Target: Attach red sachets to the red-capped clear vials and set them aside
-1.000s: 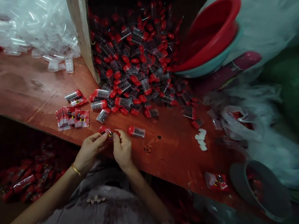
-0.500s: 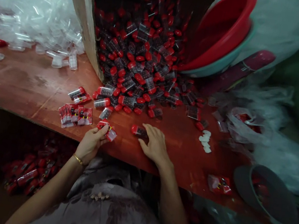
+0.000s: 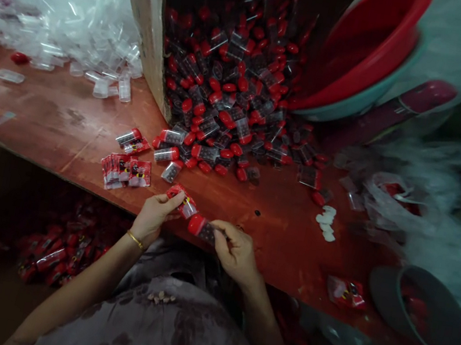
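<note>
Between thumb and fingers, my left hand (image 3: 154,216) pinches a small printed red plastic packet (image 3: 184,200). My right hand (image 3: 237,250) is closed on a clear tube with a red cap (image 3: 203,228) and dark contents. The cap points left, close beside the packet's lower end; I cannot tell whether they touch. Left of my hands, a row of overlapping red packets (image 3: 124,171) lies near the table edge. Just behind that row, one capped tube (image 3: 128,136) rests against another packet.
A heap of red-capped tubes (image 3: 224,106) spills from a cardboard box (image 3: 149,23). Clear empty tubes (image 3: 76,11) pile up at left. Red and teal basins (image 3: 382,56) lean at right, near white discs (image 3: 326,223) and a grey container (image 3: 430,324). Filled packets (image 3: 53,255) lie below the table.
My right hand has lifted the capped tube off the table and brought it left and nearer to me, up to the packet. A small dark spot on the table now shows. The view has shifted slightly.
</note>
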Action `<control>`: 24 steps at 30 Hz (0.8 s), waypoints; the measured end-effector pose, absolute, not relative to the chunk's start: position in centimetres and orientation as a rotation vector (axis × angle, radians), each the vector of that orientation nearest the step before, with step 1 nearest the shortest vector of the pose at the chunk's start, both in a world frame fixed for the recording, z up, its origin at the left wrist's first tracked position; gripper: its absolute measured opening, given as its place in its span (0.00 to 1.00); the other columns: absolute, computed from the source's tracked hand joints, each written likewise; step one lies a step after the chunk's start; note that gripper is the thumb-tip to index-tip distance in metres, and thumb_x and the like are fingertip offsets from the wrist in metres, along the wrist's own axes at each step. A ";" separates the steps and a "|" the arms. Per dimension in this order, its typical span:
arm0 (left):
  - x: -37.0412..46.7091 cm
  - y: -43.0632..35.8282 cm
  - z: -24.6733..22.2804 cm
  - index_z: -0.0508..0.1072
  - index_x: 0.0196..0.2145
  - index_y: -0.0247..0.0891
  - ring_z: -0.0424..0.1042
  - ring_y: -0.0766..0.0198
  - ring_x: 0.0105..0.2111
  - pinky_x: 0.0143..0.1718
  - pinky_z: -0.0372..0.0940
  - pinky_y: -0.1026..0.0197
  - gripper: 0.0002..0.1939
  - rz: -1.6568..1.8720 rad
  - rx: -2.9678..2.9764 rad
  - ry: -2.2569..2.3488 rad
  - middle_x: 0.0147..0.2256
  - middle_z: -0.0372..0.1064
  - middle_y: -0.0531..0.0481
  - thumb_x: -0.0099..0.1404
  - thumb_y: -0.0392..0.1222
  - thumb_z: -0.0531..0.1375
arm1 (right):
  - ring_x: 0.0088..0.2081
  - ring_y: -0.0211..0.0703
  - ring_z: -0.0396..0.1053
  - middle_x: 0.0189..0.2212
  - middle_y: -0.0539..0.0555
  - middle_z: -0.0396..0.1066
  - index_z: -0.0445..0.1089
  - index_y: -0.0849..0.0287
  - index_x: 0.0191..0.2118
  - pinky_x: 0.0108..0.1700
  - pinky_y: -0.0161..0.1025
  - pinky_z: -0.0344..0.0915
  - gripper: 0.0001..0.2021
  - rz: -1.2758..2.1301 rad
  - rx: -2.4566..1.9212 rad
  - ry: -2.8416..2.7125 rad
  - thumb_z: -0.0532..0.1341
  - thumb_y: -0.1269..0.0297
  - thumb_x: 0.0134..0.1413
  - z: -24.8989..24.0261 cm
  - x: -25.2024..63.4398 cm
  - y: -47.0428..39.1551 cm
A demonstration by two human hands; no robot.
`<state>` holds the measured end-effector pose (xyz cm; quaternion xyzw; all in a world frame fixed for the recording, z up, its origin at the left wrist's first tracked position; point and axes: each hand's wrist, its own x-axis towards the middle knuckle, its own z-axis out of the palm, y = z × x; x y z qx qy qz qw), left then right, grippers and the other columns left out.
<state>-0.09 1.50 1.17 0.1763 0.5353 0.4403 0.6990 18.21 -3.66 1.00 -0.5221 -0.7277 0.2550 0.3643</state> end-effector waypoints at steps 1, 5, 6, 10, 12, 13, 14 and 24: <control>0.0 1.4 1.2 0.75 0.25 0.31 0.71 0.67 0.24 0.28 0.66 0.65 0.23 0.976 0.414 1.201 0.25 0.74 0.48 0.35 0.51 0.71 | 0.27 0.39 0.71 0.27 0.51 0.74 0.70 0.57 0.35 0.30 0.33 0.65 0.09 0.648 -1.345 -1.884 0.52 0.68 0.55 1.2 18.0 -3.7; 0.0 1.3 1.4 0.76 0.25 0.31 0.70 0.68 0.24 0.28 0.66 0.66 0.22 0.970 0.477 1.231 0.24 0.74 0.49 0.36 0.51 0.71 | 0.26 0.37 0.71 0.25 0.51 0.74 0.70 0.58 0.33 0.29 0.32 0.64 0.10 0.622 -1.375 -1.867 0.51 0.68 0.56 1.2 17.5 -3.4; -0.1 1.3 1.5 0.77 0.25 0.31 0.70 0.68 0.24 0.28 0.66 0.66 0.21 0.968 0.481 1.235 0.24 0.74 0.49 0.36 0.50 0.71 | 0.26 0.37 0.71 0.25 0.51 0.74 0.70 0.59 0.33 0.29 0.31 0.64 0.10 0.615 -1.381 -1.852 0.51 0.68 0.56 1.2 17.4 -3.4; -0.3 1.4 1.6 0.77 0.25 0.32 0.69 0.69 0.22 0.27 0.65 0.66 0.21 0.952 0.486 1.213 0.24 0.75 0.50 0.34 0.49 0.72 | 0.26 0.37 0.71 0.26 0.51 0.74 0.70 0.59 0.34 0.29 0.31 0.65 0.10 0.623 -1.392 -1.794 0.51 0.68 0.56 0.9 17.1 -3.4; -0.2 1.4 1.6 0.77 0.25 0.32 0.69 0.69 0.22 0.27 0.65 0.66 0.20 0.962 0.492 1.180 0.24 0.74 0.50 0.34 0.48 0.72 | 0.26 0.37 0.71 0.26 0.51 0.74 0.70 0.59 0.34 0.29 0.31 0.64 0.10 0.651 -1.384 -1.777 0.51 0.68 0.56 0.7 17.0 -3.4; -0.1 1.3 1.6 0.77 0.24 0.32 0.69 0.69 0.22 0.27 0.65 0.66 0.20 0.968 0.493 1.164 0.23 0.74 0.51 0.34 0.47 0.72 | 0.27 0.37 0.71 0.26 0.51 0.74 0.70 0.59 0.35 0.29 0.31 0.64 0.10 0.673 -1.378 -1.774 0.51 0.67 0.57 0.6 16.9 -3.5; 0.1 1.2 1.5 0.77 0.24 0.32 0.68 0.70 0.21 0.27 0.65 0.66 0.19 0.975 0.493 1.146 0.23 0.74 0.51 0.34 0.46 0.72 | 0.27 0.37 0.70 0.27 0.51 0.74 0.70 0.59 0.35 0.29 0.31 0.64 0.10 0.697 -1.372 -1.771 0.51 0.67 0.57 0.4 16.7 -3.5; 1.9 -0.4 -0.4 0.76 0.32 0.34 0.72 0.67 0.29 0.37 0.66 0.63 0.18 1.148 0.459 1.031 0.30 0.76 0.50 0.40 0.38 0.71 | 0.21 0.36 0.66 0.21 0.49 0.68 0.69 0.60 0.36 0.23 0.31 0.62 0.14 0.926 -1.464 -1.353 0.49 0.60 0.60 -1.7 15.2 -3.7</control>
